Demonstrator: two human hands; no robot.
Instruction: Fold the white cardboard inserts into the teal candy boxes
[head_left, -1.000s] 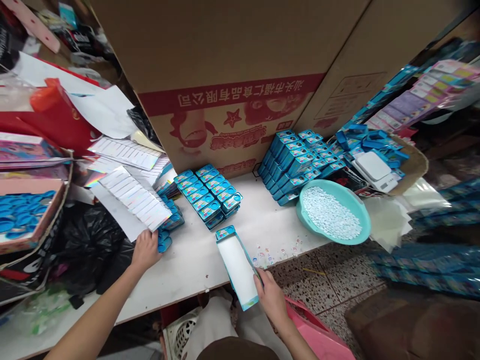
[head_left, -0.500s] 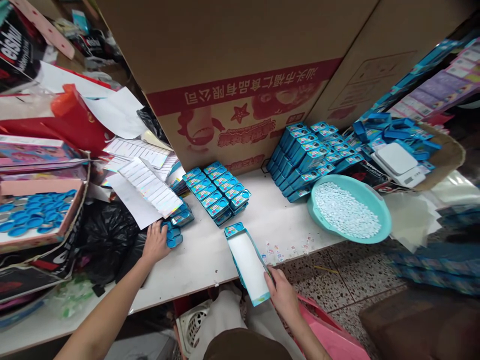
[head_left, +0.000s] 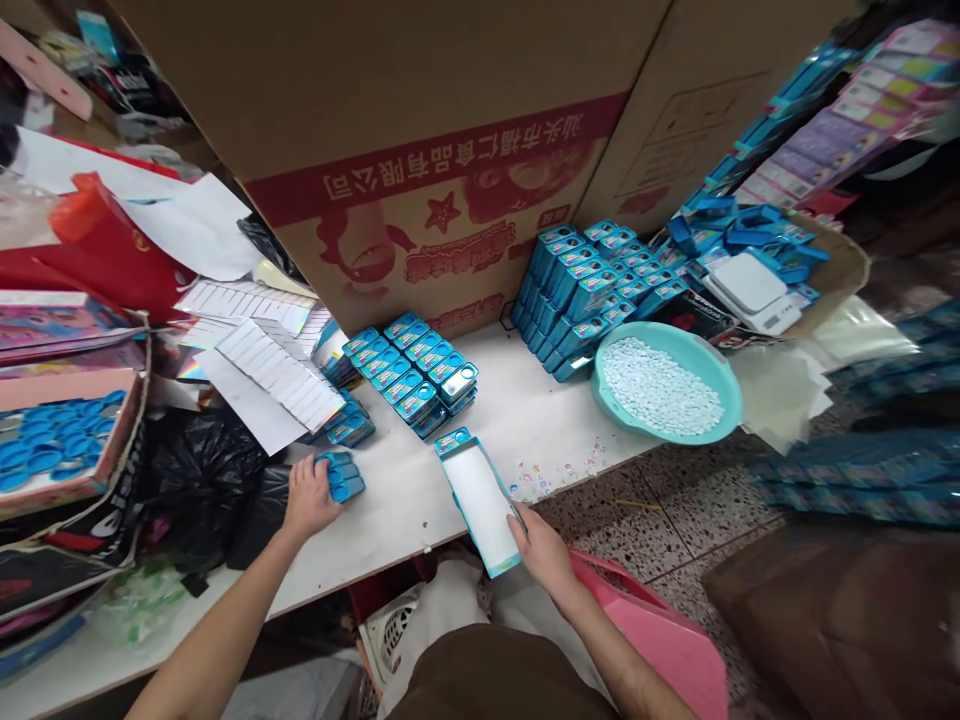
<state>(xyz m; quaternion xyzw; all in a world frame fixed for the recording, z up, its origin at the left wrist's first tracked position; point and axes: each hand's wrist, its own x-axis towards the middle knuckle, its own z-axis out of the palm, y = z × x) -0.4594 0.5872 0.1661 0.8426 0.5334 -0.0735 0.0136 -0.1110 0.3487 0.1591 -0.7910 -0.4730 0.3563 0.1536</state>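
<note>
Left hand (head_left: 310, 503) cupping blue tins (head_left: 341, 477); right hand (head_left: 544, 548) gripping open carton (head_left: 480, 505) at table edge (head_left: 315, 600).

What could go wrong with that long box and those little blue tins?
The open box sticks out past the edge of the table, so it might tip to the floor if the right hand lets go. The small blue tins under the left hand could slide apart. The basin sits near the edge too, so a bump might spill its white pieces.
</note>
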